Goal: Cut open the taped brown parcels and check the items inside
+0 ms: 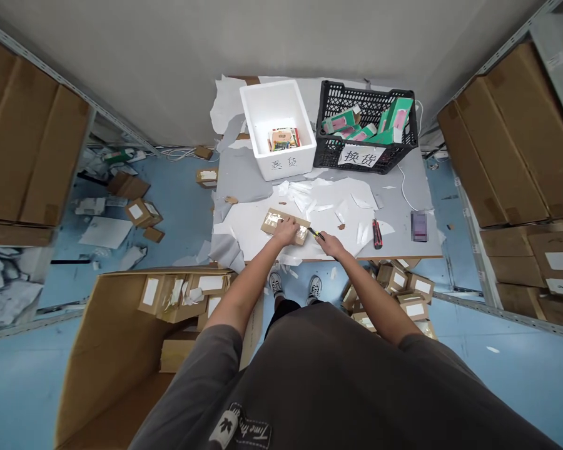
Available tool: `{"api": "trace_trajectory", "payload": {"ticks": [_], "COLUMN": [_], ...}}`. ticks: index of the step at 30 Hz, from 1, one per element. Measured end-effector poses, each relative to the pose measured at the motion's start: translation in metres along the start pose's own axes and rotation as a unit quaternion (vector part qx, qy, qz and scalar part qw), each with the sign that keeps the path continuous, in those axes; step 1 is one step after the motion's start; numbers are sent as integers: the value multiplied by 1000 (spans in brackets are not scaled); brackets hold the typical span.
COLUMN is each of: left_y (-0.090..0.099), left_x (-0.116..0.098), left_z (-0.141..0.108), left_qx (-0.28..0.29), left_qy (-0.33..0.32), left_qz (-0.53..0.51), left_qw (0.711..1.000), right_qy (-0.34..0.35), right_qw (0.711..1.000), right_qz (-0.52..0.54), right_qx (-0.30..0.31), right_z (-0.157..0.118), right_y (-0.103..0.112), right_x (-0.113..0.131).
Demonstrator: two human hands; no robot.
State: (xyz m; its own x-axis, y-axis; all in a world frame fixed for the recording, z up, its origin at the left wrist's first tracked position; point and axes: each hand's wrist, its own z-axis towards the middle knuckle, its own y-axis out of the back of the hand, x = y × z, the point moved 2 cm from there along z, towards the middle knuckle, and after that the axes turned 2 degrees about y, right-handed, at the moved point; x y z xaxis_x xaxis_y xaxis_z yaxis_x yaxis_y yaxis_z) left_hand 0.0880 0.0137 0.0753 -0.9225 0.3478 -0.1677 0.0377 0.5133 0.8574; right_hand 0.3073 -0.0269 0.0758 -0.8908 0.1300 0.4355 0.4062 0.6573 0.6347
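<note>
A small flat cardboard box [271, 220] with clear tape and a label lies near the front edge of the table. My left hand [287, 231] is on top of it, gripping it with the fingers curled over. In my right hand [328, 244] is a yellow-and-black utility knife [314, 233], its tip close to the right end of the box. Scraps of white paper [304, 199] lie just behind the box. To the right of my right hand lies a red-and-black tool [377, 234], its kind unclear.
At the back of the table [403, 187] stand a white foam bin [278, 112] with small packets and a black crate [323, 134] of green-and-pink boxes. A phone-like device [419, 226] lies at right. A large open carton [107, 350] and piled parcels [406, 281] flank my legs.
</note>
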Motion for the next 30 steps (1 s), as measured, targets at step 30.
{"api": "trace_trajectory", "payload": {"ticks": [30], "left_y": [4], "left_x": [-9], "left_z": [15], "left_qx": [-72], "left_qy": [70], "left_qz": [-130], "left_qw": [986], "right_qy": [-22], "right_qw": [992], "right_qz": [125], "right_qx": [14], "right_z": [-3], "right_y": [-2], "right_x": [-46]}}
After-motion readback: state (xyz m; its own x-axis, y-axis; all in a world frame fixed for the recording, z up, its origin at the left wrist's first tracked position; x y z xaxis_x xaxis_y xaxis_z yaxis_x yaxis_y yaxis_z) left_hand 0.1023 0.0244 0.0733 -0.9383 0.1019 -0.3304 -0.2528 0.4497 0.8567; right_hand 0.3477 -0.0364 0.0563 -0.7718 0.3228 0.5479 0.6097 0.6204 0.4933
